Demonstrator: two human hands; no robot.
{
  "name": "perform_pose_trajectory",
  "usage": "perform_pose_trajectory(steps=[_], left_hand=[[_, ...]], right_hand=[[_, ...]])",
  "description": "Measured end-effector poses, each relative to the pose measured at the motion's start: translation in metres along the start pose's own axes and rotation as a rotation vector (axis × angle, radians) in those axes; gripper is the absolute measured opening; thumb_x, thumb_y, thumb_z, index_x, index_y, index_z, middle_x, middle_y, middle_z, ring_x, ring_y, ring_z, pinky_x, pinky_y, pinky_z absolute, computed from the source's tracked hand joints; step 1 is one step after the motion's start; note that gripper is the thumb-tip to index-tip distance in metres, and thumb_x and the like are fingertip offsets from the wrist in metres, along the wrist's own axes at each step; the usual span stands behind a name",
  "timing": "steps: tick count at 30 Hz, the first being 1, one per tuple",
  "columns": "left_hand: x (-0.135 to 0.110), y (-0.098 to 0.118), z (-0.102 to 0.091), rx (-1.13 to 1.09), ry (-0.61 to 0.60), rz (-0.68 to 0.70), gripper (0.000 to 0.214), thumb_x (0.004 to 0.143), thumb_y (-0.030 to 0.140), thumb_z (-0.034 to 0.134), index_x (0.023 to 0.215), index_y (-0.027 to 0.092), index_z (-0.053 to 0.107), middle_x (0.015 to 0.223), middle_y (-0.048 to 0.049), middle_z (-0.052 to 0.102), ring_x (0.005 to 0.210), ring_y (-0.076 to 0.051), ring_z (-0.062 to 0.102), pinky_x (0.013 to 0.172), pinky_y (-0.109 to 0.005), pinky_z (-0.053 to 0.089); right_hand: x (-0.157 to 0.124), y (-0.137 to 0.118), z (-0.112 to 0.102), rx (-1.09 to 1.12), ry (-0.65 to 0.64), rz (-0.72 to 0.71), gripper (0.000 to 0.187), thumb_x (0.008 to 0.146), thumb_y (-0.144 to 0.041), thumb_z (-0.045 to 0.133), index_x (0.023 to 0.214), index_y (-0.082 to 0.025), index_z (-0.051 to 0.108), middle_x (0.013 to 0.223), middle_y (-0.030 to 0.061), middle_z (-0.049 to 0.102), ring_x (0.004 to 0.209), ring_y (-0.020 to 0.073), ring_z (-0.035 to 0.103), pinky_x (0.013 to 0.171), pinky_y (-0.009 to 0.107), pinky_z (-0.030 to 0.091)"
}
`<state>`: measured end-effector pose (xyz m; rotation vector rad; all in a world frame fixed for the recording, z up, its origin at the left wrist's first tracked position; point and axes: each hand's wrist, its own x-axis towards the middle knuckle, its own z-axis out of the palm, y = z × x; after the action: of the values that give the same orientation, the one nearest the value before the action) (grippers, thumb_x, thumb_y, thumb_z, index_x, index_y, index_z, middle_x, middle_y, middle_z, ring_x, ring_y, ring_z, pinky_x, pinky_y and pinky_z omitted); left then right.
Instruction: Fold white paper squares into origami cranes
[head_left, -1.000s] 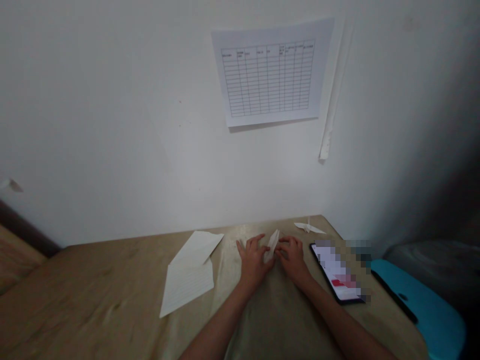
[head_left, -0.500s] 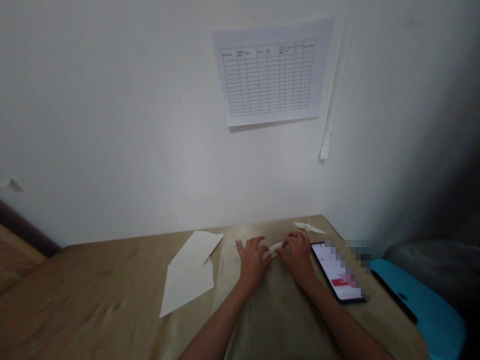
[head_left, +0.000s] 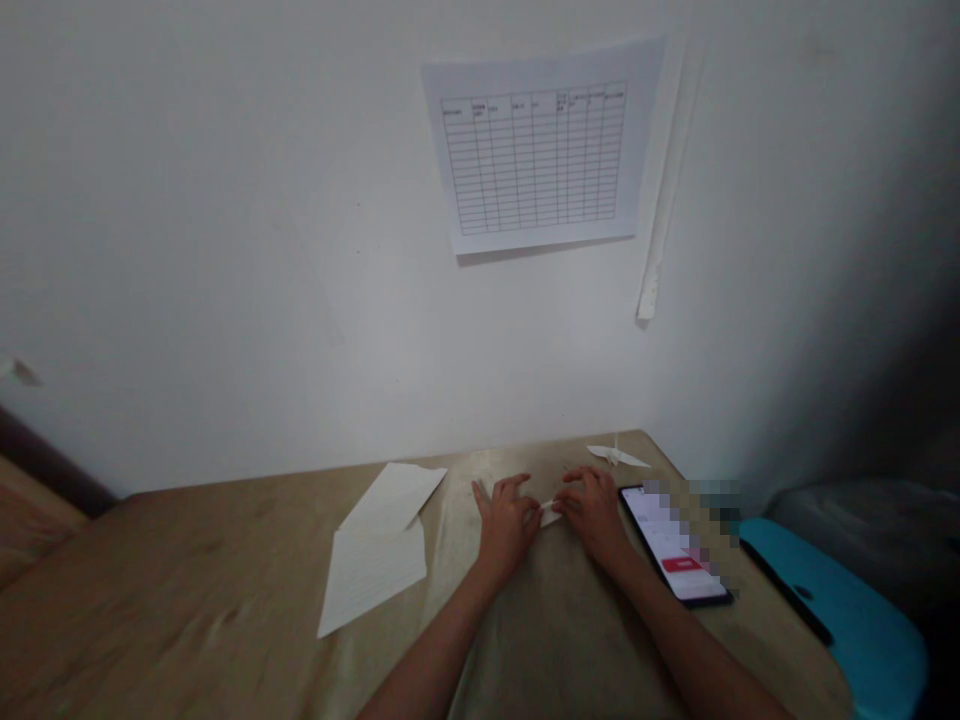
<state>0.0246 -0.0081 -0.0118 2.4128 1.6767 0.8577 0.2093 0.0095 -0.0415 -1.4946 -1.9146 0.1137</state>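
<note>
A small folded white paper piece [head_left: 549,513] lies flat on the tan table [head_left: 187,590] between my two hands. My left hand [head_left: 506,522] rests on the table with bent fingers pinching the paper's left end. My right hand [head_left: 596,508] presses its fingertips on the paper's right end. Most of the paper is hidden under my fingers.
Two lined white sheets [head_left: 379,555] lie left of my hands. A finished paper crane [head_left: 616,455] sits by the wall at the back right. A lit phone [head_left: 675,545] lies right of my right hand, beside a blue object [head_left: 832,610]. A printed table sheet [head_left: 536,150] hangs on the wall.
The folded paper stood up on end between my hands a second ago; it has been laid flat and my fingers have closed in over it.
</note>
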Motion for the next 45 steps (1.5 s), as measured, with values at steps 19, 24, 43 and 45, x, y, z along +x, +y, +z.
perform_pose_trajectory(steps=[19,24,43,45], left_hand=[[0.001,-0.008,-0.003,0.043,0.005,0.04,0.01,0.084,0.033,0.075,0.094,0.029,0.075,0.139,-0.0041,0.06,0.13,-0.029,0.051,0.114,-0.078,-0.002],[0.001,-0.008,-0.004,0.043,0.005,0.041,0.006,0.085,0.033,0.075,0.089,0.029,0.076,0.139,-0.0036,0.061,0.13,-0.029,0.051,0.114,-0.078,-0.004],[0.005,-0.012,-0.002,0.099,-0.034,0.175,0.01,0.089,0.025,0.069,0.081,0.026,0.075,0.137,-0.0023,0.063,0.128,-0.026,0.054,0.115,-0.076,-0.009],[0.005,-0.014,-0.005,0.08,-0.042,0.155,0.01,0.091,0.027,0.067,0.085,0.027,0.075,0.139,-0.0023,0.062,0.128,-0.026,0.053,0.116,-0.076,-0.006]], right_hand=[[0.006,0.004,-0.003,0.065,-0.042,0.07,0.009,0.083,-0.023,0.069,0.085,-0.024,0.077,0.114,0.0069,0.068,0.117,0.0262,0.049,0.103,0.043,0.032],[0.006,0.003,-0.004,0.068,-0.051,0.085,0.008,0.082,-0.023,0.07,0.083,-0.024,0.077,0.111,0.0073,0.069,0.115,0.0276,0.049,0.102,0.043,0.033],[0.004,0.004,-0.006,0.011,-0.062,0.071,0.012,0.081,-0.018,0.067,0.082,-0.026,0.077,0.107,0.007,0.066,0.113,0.0281,0.049,0.102,0.045,0.034],[0.004,0.003,-0.009,0.005,-0.061,0.066,0.011,0.081,-0.019,0.067,0.082,-0.026,0.077,0.106,0.0067,0.066,0.113,0.028,0.049,0.102,0.045,0.035]])
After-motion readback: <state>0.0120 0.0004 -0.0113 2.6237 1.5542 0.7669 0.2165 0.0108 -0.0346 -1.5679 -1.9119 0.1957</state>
